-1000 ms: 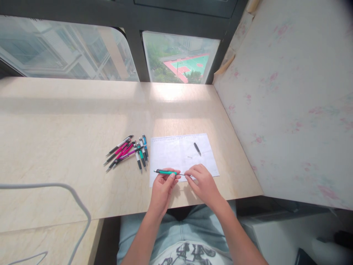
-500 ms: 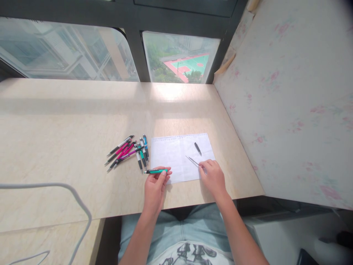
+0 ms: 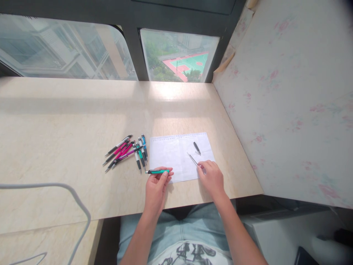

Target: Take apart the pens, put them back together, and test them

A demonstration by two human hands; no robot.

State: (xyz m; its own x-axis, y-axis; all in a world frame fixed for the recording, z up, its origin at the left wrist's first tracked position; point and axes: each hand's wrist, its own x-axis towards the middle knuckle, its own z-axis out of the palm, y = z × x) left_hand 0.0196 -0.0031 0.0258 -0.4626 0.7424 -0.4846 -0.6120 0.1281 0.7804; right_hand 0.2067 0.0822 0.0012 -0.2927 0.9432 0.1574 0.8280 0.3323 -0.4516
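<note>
My left hand [image 3: 157, 187] pinches a green pen barrel [image 3: 158, 171] level above the near left edge of a white sheet of paper [image 3: 165, 151]. Between the thumb and fingers of my right hand [image 3: 211, 177] is a thin pen refill [image 3: 193, 159], its tip pointing up and left over the paper. A dark pen grip section [image 3: 196, 148] lies loose on the sheet, beyond my right hand. Left of the paper sits a group of click pens [image 3: 122, 152] in white, pink, purple, green and blue, some crossing each other.
The pale desk [image 3: 68, 147] runs back to a dark-framed window [image 3: 142, 62]. A flower-patterned wall panel [image 3: 289, 110] borders the desk on the right. A grey cable [image 3: 74, 195] loops across the near left.
The refill in my right hand has swung to a steeper angle, its tip now pointing more away from me. My left hand keeps the green barrel almost still. The view has shifted slightly.
</note>
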